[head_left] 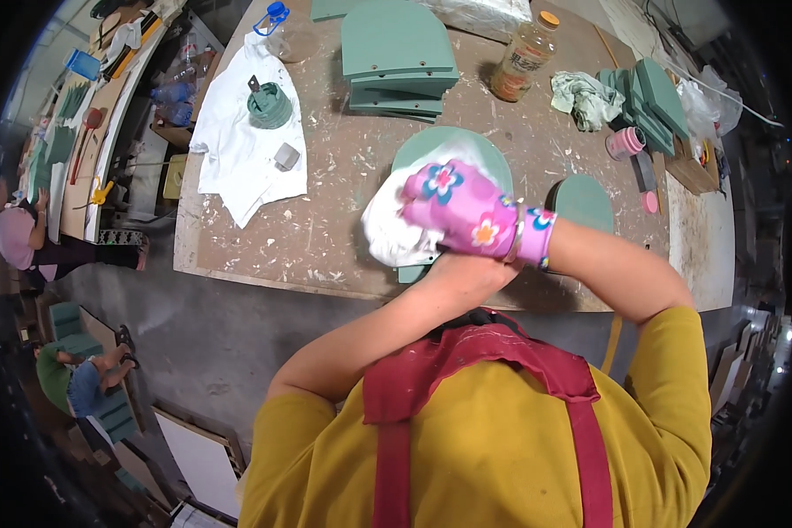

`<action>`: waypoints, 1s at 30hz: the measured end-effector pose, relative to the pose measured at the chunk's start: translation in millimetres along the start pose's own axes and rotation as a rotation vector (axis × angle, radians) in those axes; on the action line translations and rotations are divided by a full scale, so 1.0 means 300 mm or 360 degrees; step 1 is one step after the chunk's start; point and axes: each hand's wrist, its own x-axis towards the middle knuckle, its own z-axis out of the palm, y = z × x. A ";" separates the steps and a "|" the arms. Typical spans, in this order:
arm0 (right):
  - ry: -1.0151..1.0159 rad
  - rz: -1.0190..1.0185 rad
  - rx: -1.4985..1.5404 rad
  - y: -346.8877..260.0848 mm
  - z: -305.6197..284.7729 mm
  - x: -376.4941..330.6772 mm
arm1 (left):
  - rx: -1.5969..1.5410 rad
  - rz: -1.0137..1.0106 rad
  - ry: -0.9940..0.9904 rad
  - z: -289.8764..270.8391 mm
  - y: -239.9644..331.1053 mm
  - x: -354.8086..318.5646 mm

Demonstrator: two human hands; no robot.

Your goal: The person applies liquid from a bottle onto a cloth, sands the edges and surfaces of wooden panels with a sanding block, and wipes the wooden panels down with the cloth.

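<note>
At frame centre, the gloved right hand (466,207) clasps one white cloth (391,227) against one green panel (489,151); the left hand's (477,273) grip cannot be told. Upper left, one green jar (270,111) holds one tool (254,84).

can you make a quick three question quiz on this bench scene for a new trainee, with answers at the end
1. On which hand is the pink flowered glove?
2. True or false: the green tub stands on the white cloth at the left of the table.
3. What lies between the glove and the rounded green panel? a) a grey block, b) a white rag, c) an orange-capped bottle

Key: 1. the right hand; 2. true; 3. b
</note>
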 end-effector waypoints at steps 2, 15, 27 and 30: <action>0.0413 0.0210 0.0152 0.084 0.065 0.022 | 0.0401 0.0360 -0.0087 -0.017 -0.023 0.001; 0.0306 0.0588 0.0388 0.286 -0.067 0.013 | 0.0635 0.0374 0.0142 -0.036 0.017 0.001; 0.0021 -0.0064 0.0127 -0.066 0.017 0.045 | 0.0269 0.0065 0.0406 0.055 0.007 -0.032; 0.0175 0.0028 0.0350 -0.003 0.049 0.044 | 0.0541 0.0127 0.0074 0.046 0.002 -0.065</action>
